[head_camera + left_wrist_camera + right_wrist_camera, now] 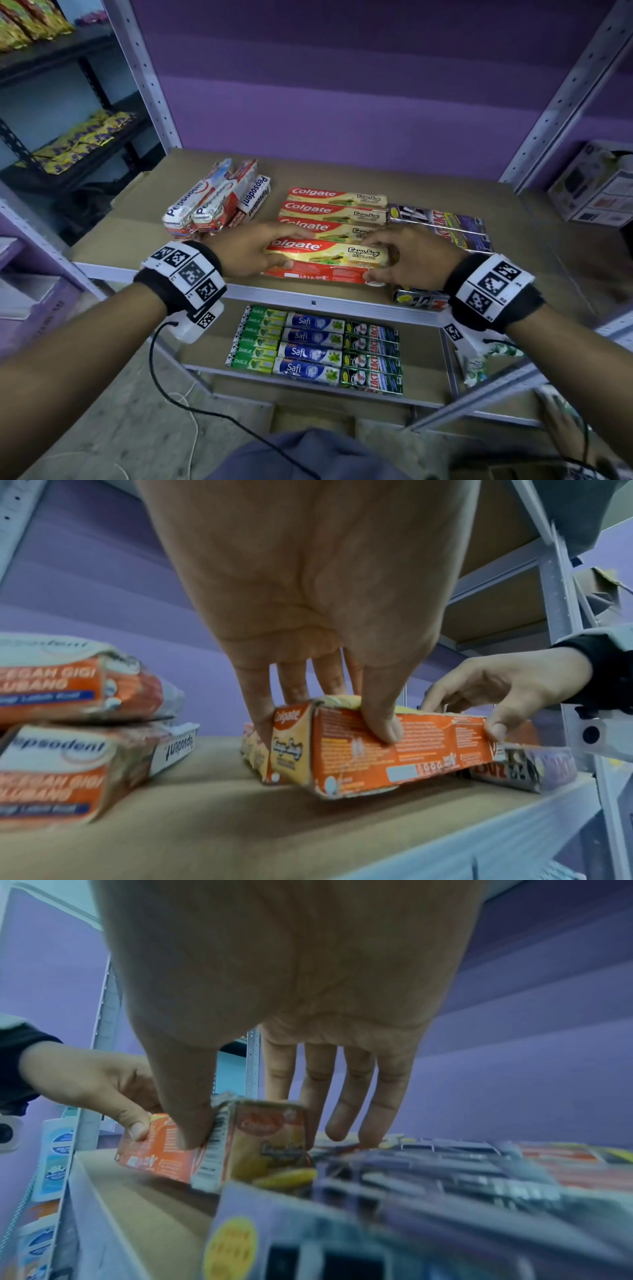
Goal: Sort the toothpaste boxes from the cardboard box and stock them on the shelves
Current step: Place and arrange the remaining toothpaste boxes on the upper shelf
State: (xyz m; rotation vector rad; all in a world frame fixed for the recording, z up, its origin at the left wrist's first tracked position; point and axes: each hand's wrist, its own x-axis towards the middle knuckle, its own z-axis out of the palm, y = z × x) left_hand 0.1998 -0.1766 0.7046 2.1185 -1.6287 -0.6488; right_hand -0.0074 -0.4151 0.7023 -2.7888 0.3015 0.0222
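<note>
1. On the lower shelf (pixel 424 394), bottom centre of the head view, lie rows of Darlie, Safi and dark green boxes (pixel 310 353).
2. At the front edge of the upper shelf (pixel 137 219), mid-frame, the left hand (pixel 246 251) and right hand (pixel 407 258) grip opposite ends of a Colgate box (pixel 329 260), thumbs on its near side.
3. Behind it lie three more Colgate boxes (pixel 337 210); Pepsodent boxes (pixel 219 202) are stacked further left.

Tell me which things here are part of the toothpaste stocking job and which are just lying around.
Job: Colgate box held by left hand and right hand; Colgate row; Pepsodent boxes; Safi boxes; shelf.
Lying about: snack packets; white carton.
</note>
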